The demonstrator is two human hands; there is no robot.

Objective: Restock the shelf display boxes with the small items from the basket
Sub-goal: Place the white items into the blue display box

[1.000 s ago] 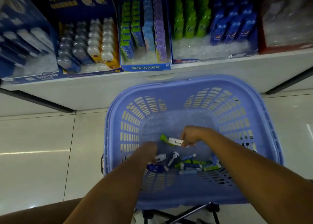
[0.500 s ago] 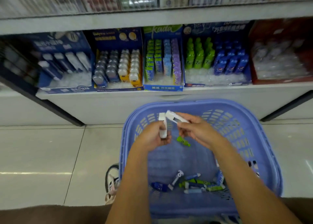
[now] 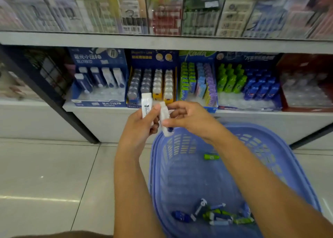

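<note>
My left hand grips a white stick-shaped item upright. Beside it my right hand pinches a second white item with a blue tip, tilted a little. Both are held above the far left rim of the blue plastic basket. Several small blue, white and green items lie at the basket's near end, and one green item lies alone further back. On the lower shelf straight ahead stands a blue display box of white sticks.
Further display boxes fill the lower shelf: capsule-shaped items, coloured packets, green and blue bottles, a red box. An upper shelf holds blurred packets. A dark post slants at the left. The floor is pale tile.
Both hands rose out of the basket, each with a white item, and moved up and left toward the shelf. The green item dropped back into the basket. The view tilted upward.
</note>
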